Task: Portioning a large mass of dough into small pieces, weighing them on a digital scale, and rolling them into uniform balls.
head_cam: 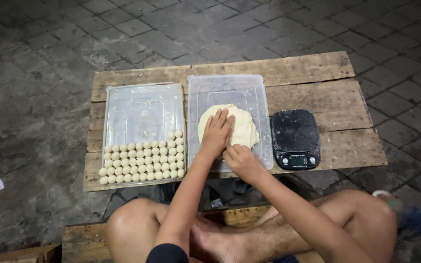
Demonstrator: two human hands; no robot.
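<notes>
Pinching a small even piece works best while the flat left hand [216, 132] steadies the dough [239, 124] and the right hand [239, 159] grasps its near edge.

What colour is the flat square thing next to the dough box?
The kitchen scale is black, dusted with pale specks. The head view shows it best.

Centre frame: left hand [216, 132] pressed flat on pale dough lump [239, 124] inside clear tub [230, 87] | right hand [241, 160] curled at the dough's near edge | left of frame: clear tray [142, 100] with rows of small dough balls [144, 163] | right: black kitchen scale [295, 139] | all on a rough wooden table [317, 73] over paved floor [40, 73]
</notes>
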